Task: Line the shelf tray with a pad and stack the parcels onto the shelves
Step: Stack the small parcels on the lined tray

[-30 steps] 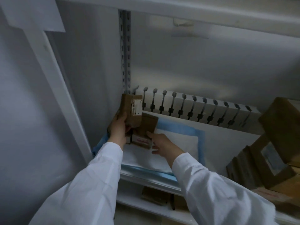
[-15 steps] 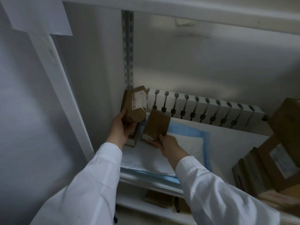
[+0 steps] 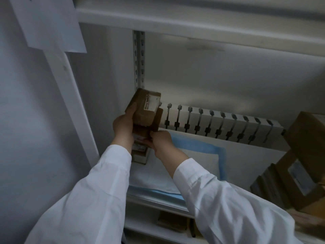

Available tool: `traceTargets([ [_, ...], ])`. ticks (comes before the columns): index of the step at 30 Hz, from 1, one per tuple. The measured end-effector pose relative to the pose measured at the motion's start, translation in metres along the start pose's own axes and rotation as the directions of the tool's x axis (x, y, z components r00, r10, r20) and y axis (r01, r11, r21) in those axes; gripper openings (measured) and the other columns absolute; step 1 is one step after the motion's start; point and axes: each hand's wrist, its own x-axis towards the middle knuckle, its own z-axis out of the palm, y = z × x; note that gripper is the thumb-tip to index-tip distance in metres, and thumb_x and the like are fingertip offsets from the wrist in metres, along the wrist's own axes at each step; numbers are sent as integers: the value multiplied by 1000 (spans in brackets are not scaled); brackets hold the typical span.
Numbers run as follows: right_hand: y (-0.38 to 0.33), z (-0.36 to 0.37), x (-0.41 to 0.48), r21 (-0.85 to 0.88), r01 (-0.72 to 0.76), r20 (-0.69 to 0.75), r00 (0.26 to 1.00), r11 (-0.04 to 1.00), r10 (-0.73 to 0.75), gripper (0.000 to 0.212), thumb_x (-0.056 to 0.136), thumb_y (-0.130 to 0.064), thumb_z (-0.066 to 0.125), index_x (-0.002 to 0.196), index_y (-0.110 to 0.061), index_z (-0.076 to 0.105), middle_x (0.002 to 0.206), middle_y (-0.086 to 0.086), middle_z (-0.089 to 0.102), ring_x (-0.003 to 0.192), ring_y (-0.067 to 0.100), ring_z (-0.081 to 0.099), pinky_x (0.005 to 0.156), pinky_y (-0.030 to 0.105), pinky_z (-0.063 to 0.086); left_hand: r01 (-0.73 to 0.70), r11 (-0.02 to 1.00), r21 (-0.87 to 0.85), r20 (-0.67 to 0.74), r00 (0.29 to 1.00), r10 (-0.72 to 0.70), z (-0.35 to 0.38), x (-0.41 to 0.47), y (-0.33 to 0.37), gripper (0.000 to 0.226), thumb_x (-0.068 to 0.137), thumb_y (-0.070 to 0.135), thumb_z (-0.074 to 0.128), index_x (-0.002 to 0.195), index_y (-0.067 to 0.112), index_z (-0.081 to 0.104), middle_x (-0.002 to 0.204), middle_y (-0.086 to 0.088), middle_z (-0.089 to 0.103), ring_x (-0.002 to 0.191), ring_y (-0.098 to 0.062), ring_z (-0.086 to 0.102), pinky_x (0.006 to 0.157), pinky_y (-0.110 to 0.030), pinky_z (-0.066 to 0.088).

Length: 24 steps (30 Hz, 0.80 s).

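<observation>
The labelled parcel [image 3: 146,110] is tilted up in the left rear corner of the shelf [image 3: 255,154]. My left hand [image 3: 124,128] is curled round its side, lifting it clear, I judge, so the flatter parcel [image 3: 157,120] can slide in beneath. My right hand [image 3: 162,142] pinches that one's lower edge, steering it onto the small stack [image 3: 139,154] that stands on the blue-edged pad [image 3: 202,150]. Behind runs the slotted rail [image 3: 221,125]; larger boxes [image 3: 299,166] wait well apart on the right.

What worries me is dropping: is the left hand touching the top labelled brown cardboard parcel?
Touching: the head view shows the left hand gripping the top labelled brown cardboard parcel.
</observation>
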Motion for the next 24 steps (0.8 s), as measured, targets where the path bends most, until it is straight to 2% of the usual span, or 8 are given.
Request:
traceTargets([
  [3, 15, 12, 11, -60, -50, -29, 998, 997, 49, 21, 98, -10, 42, 106, 0, 59, 114, 21, 63, 107, 35, 62, 95, 43, 51, 9, 1000, 29, -61, 998, -7, -7, 3, -9, 38, 81, 52, 64, 91, 17, 55, 102, -4, 62, 96, -27, 59, 87, -32, 48],
  [5, 24, 19, 16, -62, -72, -52, 996, 995, 69, 23, 99, -16, 40, 89, -9, 60, 108, 17, 66, 101, 33, 64, 94, 44, 51, 23, 999, 46, -71, 997, -20, -10, 7, -17, 41, 81, 54, 62, 97, 17, 55, 103, -3, 61, 96, -26, 58, 82, -30, 46],
  [8, 31, 23, 22, -63, -86, -46, 995, 994, 84, 23, 100, -18, 39, 96, -12, 60, 106, 15, 66, 99, 29, 64, 95, 42, 51, 6, 998, 57, -73, 997, -2, -9, 1, -21, 34, 86, 48, 59, 94, 16, 54, 98, -2, 58, 91, -23, 55, 79, -28, 42],
  [12, 31, 24, 18, -59, -91, 11, 996, 994, 92, 23, 100, -18, 38, 107, -12, 59, 106, 12, 66, 102, 28, 63, 98, 41, 50, -89, 991, 98, -104, 990, 99, -11, 4, -24, 26, 89, 42, 58, 97, 17, 60, 105, -4, 64, 97, -25, 60, 90, -32, 48],
  [15, 32, 22, 16, -113, -72, 51, 996, 991, 78, 23, 100, -16, 39, 111, -11, 59, 114, 13, 66, 105, 26, 63, 99, 39, 49, -107, 990, 97, -118, 986, 118, -11, 5, -25, 36, 92, 40, 53, 111, 12, 64, 115, -7, 66, 104, -27, 61, 97, -36, 47],
  [18, 29, 13, 9, -191, -58, 87, 993, 980, 76, 25, 99, -17, 42, 116, -10, 58, 118, 12, 65, 107, 26, 62, 98, 36, 49, -99, 991, 87, -112, 988, 109, -11, 4, -27, 37, 94, 44, 49, 112, 14, 62, 113, -5, 64, 101, -25, 60, 94, -33, 48],
  [22, 16, -6, -14, -213, -59, 172, 980, 975, 97, 29, 100, -21, 42, 126, -14, 52, 124, 9, 60, 113, 24, 57, 87, 26, 46, -100, 992, 74, -125, 986, 109, -11, 2, -29, 39, 93, 43, 51, 112, 12, 62, 110, -5, 65, 102, -26, 61, 91, -31, 48],
  [24, 12, -12, -22, -178, -50, 227, 970, 983, 90, 31, 100, -16, 41, 130, -13, 50, 130, 9, 58, 103, 17, 56, 75, 19, 46, -107, 992, 72, -130, 985, 116, -10, 2, -31, 33, 92, 43, 52, 105, 14, 63, 107, -6, 66, 102, -27, 62, 93, -34, 49],
])
